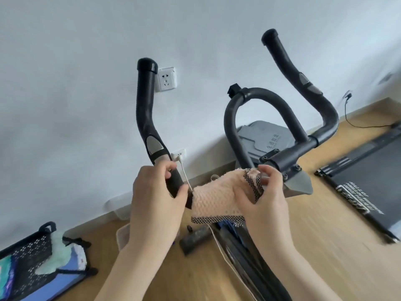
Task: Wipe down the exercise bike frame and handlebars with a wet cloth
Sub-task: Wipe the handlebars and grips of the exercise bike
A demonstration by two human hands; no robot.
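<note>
Lighting: bright, even, diffuse daylight; soft shadows on wall (65, 51). Small glare on handlebar (146, 98) caps. Wide-angle bending at edges; motion blur on floor (314, 224), right side.

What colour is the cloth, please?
The cloth is pale pink with a dark speckled border; head view.

Black padded handlebars (329, 120) bolted into a dark stem clamp (284, 162); left horn (145, 109) well left of the clamp, rising near upright, capped at the tip, with a silver sensor plate low on its bend; right horn (286, 61) up and right of the clamp, also capped, leaning leftward; centre loop (229, 120) arching just left of the clamp. Pale pink waffle-weave cloth (213, 200) with dark mesh edging, wrapped round the crossbar just left of and below the clamp; pinched there by the right hand (262, 200), with the left hand (156, 192) gripping the bar beyond it. Dark frame (236, 253) below the clamp, blurred.
</note>
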